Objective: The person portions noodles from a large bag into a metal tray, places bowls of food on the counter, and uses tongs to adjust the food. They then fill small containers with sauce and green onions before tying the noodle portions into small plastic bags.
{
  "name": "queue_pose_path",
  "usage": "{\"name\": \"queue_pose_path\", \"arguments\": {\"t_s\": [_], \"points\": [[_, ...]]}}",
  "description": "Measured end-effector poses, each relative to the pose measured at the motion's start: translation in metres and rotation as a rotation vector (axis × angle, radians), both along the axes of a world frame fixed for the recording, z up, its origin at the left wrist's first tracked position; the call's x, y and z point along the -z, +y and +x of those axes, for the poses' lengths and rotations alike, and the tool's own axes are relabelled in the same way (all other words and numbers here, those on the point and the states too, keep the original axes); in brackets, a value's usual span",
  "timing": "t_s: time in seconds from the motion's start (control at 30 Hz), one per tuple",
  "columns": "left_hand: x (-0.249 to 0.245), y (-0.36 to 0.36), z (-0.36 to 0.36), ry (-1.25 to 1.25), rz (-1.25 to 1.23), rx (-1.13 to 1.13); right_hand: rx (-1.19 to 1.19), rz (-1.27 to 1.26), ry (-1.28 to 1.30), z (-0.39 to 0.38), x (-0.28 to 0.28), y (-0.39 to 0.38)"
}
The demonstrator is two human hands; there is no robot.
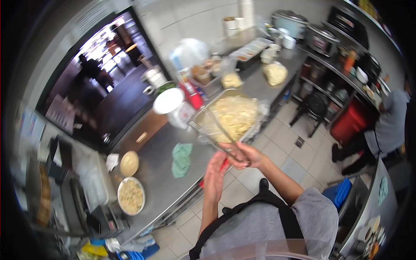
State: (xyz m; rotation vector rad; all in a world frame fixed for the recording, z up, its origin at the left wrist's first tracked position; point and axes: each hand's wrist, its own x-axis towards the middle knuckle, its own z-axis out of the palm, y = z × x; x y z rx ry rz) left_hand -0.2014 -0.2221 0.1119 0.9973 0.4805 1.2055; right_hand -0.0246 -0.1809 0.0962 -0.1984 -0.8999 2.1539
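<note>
Metal tongs (220, 123) reach from my right hand (243, 155) up toward a tray (200, 138) lined with clear plastic and filled with pale yellow food (234, 115). The fingers of my right hand are wrapped round the tongs near their bend. Beside it, my left hand (214, 173) is raised with its fingers stretched upward, close to the tongs. Something red shows just behind my left hand. A white scale (175, 110) stands to the left of the tray, and a green cloth (182, 160) lies on the metal counter (158, 149).
A bowl of pale food (131, 196) and a yellowish bowl (129, 163) stand at the left. Bagged food (275, 73) and a condiment container (251, 53) are farther back. A person (390, 125) is at the right, near a red bin (353, 119). A stool (314, 108) stands below the shelves.
</note>
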Motion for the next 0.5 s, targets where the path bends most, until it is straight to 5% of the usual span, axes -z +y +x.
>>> {"name": "queue_pose_path", "arguments": {"t_s": [0.1,0.23,0.37,0.5], "points": [[0.014,0.005,0.076,0.145,-0.058,0.434,0.323,-0.014,0.062,0.112,0.000,-0.040],[0.033,0.015,0.179,0.328,-0.213,0.669,0.716,-0.019,-0.009,0.233,0.008,-0.072],[0.038,0.031,0.264,0.332,-0.369,0.813,0.945,-0.060,-0.125,0.310,0.016,-0.092],[0.035,0.051,0.328,0.233,-0.320,0.670,0.928,-0.117,-0.124,0.366,0.021,-0.072]]}}
